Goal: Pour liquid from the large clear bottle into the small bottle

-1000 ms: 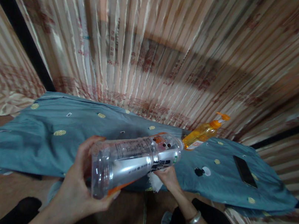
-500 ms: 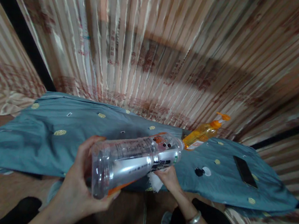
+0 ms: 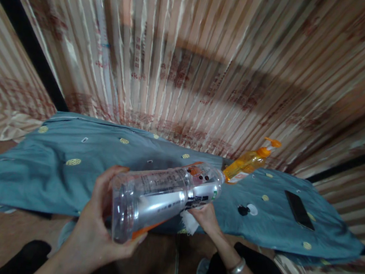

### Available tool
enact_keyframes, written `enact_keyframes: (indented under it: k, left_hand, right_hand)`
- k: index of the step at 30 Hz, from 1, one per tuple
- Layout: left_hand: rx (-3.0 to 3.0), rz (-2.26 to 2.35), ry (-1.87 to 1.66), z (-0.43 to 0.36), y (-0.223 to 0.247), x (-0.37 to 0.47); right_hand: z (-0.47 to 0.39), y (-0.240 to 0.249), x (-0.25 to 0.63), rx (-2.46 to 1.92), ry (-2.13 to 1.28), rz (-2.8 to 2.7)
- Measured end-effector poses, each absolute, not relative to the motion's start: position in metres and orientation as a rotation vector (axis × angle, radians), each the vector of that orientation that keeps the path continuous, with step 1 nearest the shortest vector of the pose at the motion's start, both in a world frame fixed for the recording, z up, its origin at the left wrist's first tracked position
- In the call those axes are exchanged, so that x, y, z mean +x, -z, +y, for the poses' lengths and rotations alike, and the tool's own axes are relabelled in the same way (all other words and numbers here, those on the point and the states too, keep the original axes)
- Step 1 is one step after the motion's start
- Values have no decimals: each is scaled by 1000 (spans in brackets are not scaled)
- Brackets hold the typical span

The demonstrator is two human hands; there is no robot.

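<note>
A clear plastic bottle [image 3: 163,198] with a silver and orange label lies tilted across the view, its wide base at the left. My left hand [image 3: 101,221] is wrapped round that base. Under the narrower end, my right hand [image 3: 206,218] is closed on a white tissue [image 3: 189,223]; its fingers are partly hidden behind the bottle. Just beyond the bottle's narrow end stands an orange pump bottle [image 3: 245,164] with yellow liquid.
A teal patterned cloth [image 3: 47,167] covers the long surface. On its right side lies a dark phone [image 3: 299,210]. Striped curtains [image 3: 193,65] hang behind, with dark poles [image 3: 30,31] at both sides. My knees show below.
</note>
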State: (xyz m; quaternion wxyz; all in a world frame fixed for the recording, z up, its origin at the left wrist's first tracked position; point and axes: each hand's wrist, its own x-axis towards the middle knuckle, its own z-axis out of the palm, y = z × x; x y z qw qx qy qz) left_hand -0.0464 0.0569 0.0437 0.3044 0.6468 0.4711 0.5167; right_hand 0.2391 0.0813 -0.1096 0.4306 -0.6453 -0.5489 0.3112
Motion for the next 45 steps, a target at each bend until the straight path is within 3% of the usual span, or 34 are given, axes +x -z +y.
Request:
enact_keyframes:
  k: [45]
  left_hand:
    - [1790, 1244, -1325, 58, -45, -51]
  right_hand:
    - [81, 114, 241, -1611, -797, -1388]
